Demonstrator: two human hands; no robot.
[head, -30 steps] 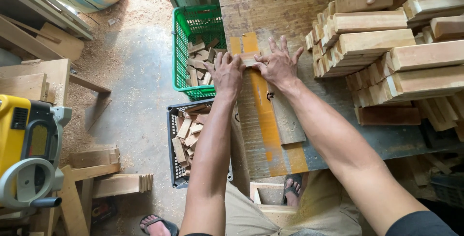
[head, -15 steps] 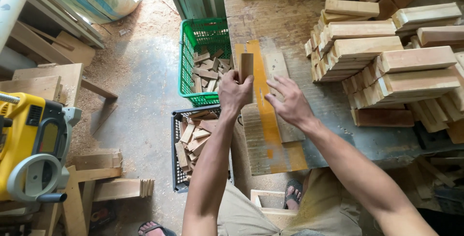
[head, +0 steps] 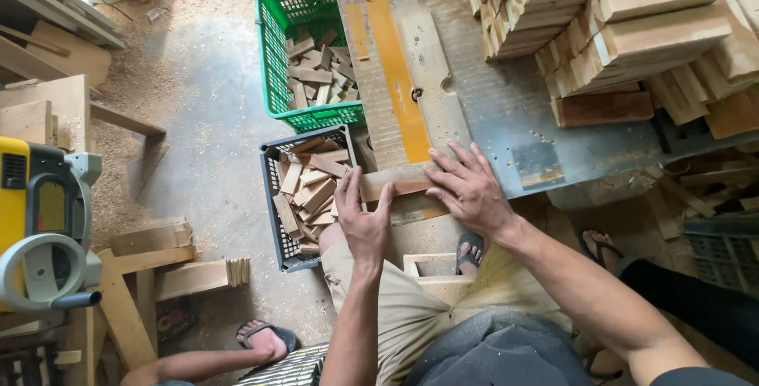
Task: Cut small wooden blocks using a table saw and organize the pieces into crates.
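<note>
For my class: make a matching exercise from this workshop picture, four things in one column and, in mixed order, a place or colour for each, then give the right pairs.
Things
1. green crate
2. dark crate
3. wood strip
4. yellow machine

Places
A. at the table's near edge, under both hands
B. at the left edge of the view
C. on the floor farthest from the person, holding offcuts
D. on the floor beside the person's knee, holding offcuts

Pairs: 1-C, 2-D, 3-A, 4-B. The left hand and right hand both rest on the strip.
</note>
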